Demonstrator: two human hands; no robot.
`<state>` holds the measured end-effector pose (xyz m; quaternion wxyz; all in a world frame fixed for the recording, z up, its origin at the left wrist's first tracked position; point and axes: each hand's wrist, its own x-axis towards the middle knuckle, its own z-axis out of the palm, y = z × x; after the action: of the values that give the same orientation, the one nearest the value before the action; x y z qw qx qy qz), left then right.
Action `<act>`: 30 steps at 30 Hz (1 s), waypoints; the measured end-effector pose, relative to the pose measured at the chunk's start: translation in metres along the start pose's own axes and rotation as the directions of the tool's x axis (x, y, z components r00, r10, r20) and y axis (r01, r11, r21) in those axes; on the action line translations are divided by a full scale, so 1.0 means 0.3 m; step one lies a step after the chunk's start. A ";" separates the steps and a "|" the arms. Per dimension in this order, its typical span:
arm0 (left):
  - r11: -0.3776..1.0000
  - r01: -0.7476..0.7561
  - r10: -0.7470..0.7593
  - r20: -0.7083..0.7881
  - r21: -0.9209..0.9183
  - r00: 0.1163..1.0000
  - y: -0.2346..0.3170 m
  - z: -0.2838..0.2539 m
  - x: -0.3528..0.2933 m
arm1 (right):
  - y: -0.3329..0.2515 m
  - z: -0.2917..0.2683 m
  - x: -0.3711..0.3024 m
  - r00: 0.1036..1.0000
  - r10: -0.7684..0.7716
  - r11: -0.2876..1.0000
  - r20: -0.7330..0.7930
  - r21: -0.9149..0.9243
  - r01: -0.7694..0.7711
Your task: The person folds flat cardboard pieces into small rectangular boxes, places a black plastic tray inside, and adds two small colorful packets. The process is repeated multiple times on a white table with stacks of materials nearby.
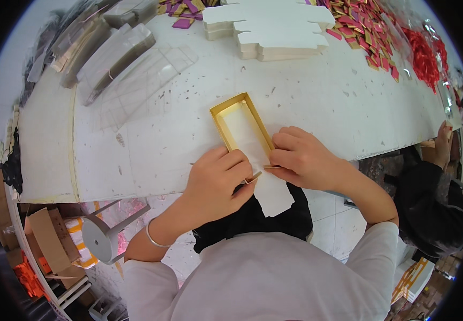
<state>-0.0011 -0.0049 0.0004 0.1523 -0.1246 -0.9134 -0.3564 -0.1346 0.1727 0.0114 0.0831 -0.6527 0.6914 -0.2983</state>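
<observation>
A small cardboard box [252,116], gold on the outside and white within, lies partly folded at the table's near edge. Its far end and two long walls stand up, while an unfolded white flap hangs over the edge toward me. My left hand [220,179] grips the near left corner, fingers closed round the wall and thumb at a small gold tab. On the near right corner, my right hand [302,158] is closed the same way, pinching another gold tab. The fingers partly hide both near corners.
A stack of flat white die-cut card blanks [269,27] lies at the far middle. Clear plastic sleeves [116,59] are bundled far left. Small pink-and-gold pieces [362,32] and red ribbon [421,59] lie far right. A grey stool [100,239] stands lower left; another person [432,206] sits at right.
</observation>
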 end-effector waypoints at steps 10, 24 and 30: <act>0.997 0.075 -0.075 -0.038 -0.006 0.996 0.023 0.033 0.005 | -0.078 0.003 -0.044 0.930 0.368 0.854 0.011 0.391 -0.343; 0.981 0.161 -0.164 -0.029 -0.104 0.986 0.016 0.022 0.015 | -0.070 0.038 -0.070 0.987 0.073 0.996 -0.143 -0.047 -0.080; 0.965 0.201 -0.204 -0.001 -0.167 0.979 0.016 0.020 0.013 | -0.092 0.096 -0.146 0.969 -0.194 0.837 -0.153 -0.542 0.082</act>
<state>-0.0042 0.0031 0.0004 0.1127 -0.0397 -0.8870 -0.4461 -0.0906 0.2066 -0.0094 -0.1928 -0.6646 0.7027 -0.1652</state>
